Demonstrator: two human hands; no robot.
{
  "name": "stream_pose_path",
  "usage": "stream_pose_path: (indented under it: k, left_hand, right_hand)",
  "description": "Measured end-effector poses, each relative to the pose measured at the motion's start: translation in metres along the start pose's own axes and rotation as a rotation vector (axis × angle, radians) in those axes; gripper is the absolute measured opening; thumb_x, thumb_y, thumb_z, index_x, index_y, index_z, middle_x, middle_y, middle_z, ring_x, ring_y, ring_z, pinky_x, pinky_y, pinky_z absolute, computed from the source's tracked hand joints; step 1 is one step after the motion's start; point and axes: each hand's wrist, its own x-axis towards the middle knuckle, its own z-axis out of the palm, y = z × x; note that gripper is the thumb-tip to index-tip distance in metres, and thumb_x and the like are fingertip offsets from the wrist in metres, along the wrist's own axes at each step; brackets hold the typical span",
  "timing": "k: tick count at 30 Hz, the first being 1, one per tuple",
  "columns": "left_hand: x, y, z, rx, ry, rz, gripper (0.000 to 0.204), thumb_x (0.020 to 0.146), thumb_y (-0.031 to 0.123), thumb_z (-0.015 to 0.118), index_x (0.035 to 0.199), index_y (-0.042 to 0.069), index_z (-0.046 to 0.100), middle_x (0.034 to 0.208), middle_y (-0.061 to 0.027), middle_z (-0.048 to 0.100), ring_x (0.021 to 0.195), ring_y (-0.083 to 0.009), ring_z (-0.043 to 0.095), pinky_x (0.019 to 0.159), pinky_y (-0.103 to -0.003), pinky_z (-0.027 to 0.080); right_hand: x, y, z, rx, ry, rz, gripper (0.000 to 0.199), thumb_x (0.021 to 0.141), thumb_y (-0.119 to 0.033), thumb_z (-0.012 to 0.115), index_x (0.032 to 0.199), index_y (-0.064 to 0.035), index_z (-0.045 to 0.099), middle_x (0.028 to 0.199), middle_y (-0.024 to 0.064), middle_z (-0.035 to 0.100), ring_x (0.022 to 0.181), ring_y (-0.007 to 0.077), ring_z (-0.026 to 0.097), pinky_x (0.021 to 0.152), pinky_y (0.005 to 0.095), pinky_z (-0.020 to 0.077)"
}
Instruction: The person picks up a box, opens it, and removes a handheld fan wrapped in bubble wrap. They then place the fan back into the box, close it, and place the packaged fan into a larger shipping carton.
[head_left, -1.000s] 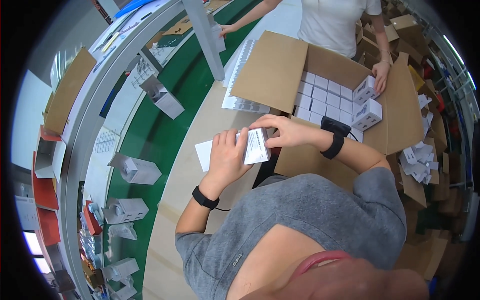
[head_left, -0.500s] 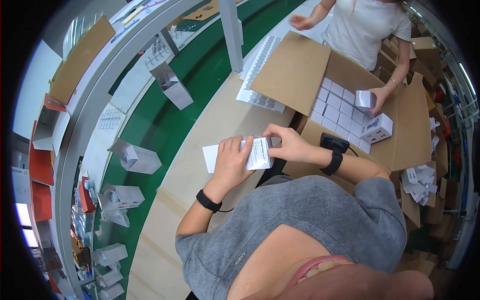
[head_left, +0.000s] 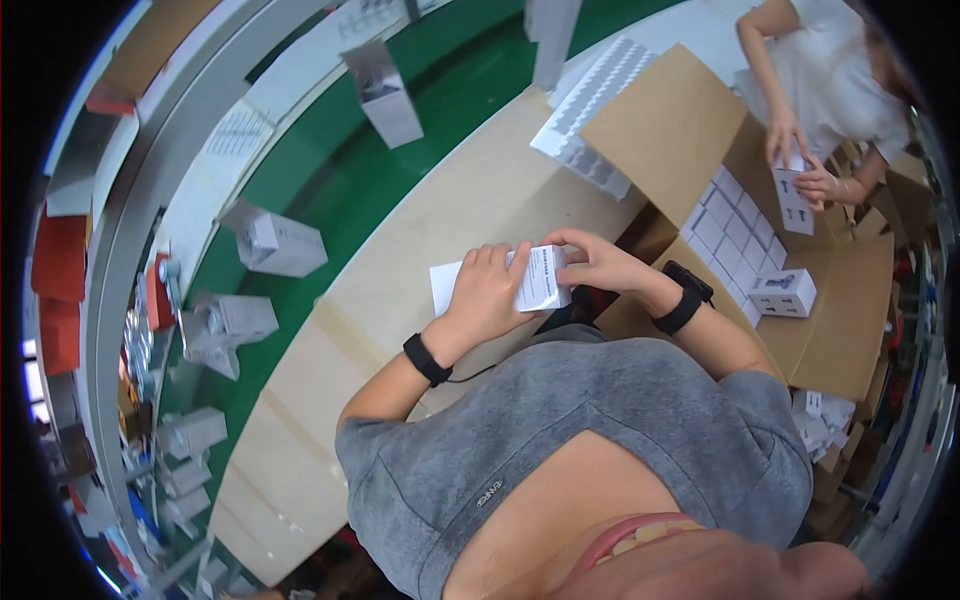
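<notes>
A small white carton (head_left: 541, 282) with printed text on its side is held in front of my chest, over the beige worktop. My left hand (head_left: 484, 292) wraps round its left part, fingers over the top. At its right end, my right hand (head_left: 598, 264) grips the edge with bent fingers and thumb. A white flat piece (head_left: 443, 286) sticks out to the left from under my left hand; whether it belongs to the carton is hidden. To the right, a co-worker's hands (head_left: 803, 172) hold another white carton (head_left: 795, 203) above the large cardboard box.
The large cardboard box (head_left: 655, 118) is filled with rows of white cartons (head_left: 738, 228); one carton (head_left: 785, 293) lies on top of them. White dividers (head_left: 598, 110) lie beside it. Open cartons (head_left: 280, 243) ride on the green conveyor (head_left: 345, 205) beyond the beige worktop (head_left: 345, 330).
The view has turned, shifting the big box rightward. My hands keep hold of the carton, which has tilted slightly. The co-worker now grips a carton with both hands.
</notes>
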Motion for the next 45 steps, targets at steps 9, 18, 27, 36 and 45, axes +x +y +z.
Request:
stream_pose_path:
  k: [9,18,27,36,45]
  left_hand:
    - [-0.008,-0.019,0.025,-0.09,0.073,0.029,0.069,0.055,0.027,0.075,0.113,0.001,0.047,0.093,-0.0148,0.052,0.089,-0.0317,0.05,0.08,-0.039,0.04]
    - [-0.018,-0.048,0.041,-0.658,0.153,-0.321,0.082,0.049,0.028,0.082,0.116,0.002,0.041,0.112,-0.0179,0.049,0.105,-0.0339,0.047,0.089,-0.038,0.04]
    - [-0.012,-0.071,-0.002,-0.402,0.125,-0.328,0.051,0.069,0.034,0.07,0.107,0.005,0.052,0.091,-0.0128,0.059,0.085,-0.0252,0.058,0.074,-0.03,0.045]
    - [-0.009,-0.075,-0.003,-0.251,0.226,-0.456,0.028,0.087,0.025,0.046,0.077,0.003,0.061,0.058,-0.0161,0.056,0.055,-0.0331,0.055,0.051,-0.038,0.043]
    - [-0.01,-0.075,0.015,-0.289,0.397,-0.611,0.03,0.087,0.023,0.046,0.069,0.002,0.058,0.061,-0.0169,0.054,0.055,-0.0335,0.052,0.05,-0.039,0.04]
  right_hand:
    - [0.001,0.024,0.0,-0.116,0.104,-0.007,0.033,0.073,0.0,0.055,0.105,-0.0005,0.051,0.1,0.0076,0.055,0.091,0.0167,0.055,0.081,0.0287,0.0444]
    - [0.016,-0.048,0.023,-0.427,0.143,-0.181,0.037,0.072,-0.003,0.055,0.109,-0.0016,0.05,0.106,0.0063,0.054,0.102,0.0136,0.047,0.083,0.0255,0.0399]
    - [0.052,-0.041,0.004,-0.198,0.237,-0.369,0.052,0.075,-0.009,0.062,0.121,-0.0012,0.04,0.116,0.0148,0.048,0.107,0.0237,0.046,0.09,0.0304,0.0362]
    - [0.042,-0.04,0.047,-1.145,0.07,-0.895,0.032,0.066,-0.004,0.064,0.097,-0.006,0.058,0.105,0.0106,0.055,0.098,0.026,0.053,0.082,0.0334,0.0438]
    - [0.036,0.001,0.023,-1.397,0.022,-0.724,0.052,0.063,-0.014,0.068,0.112,-0.0065,0.049,0.117,0.0118,0.047,0.112,0.027,0.043,0.092,0.038,0.0358]
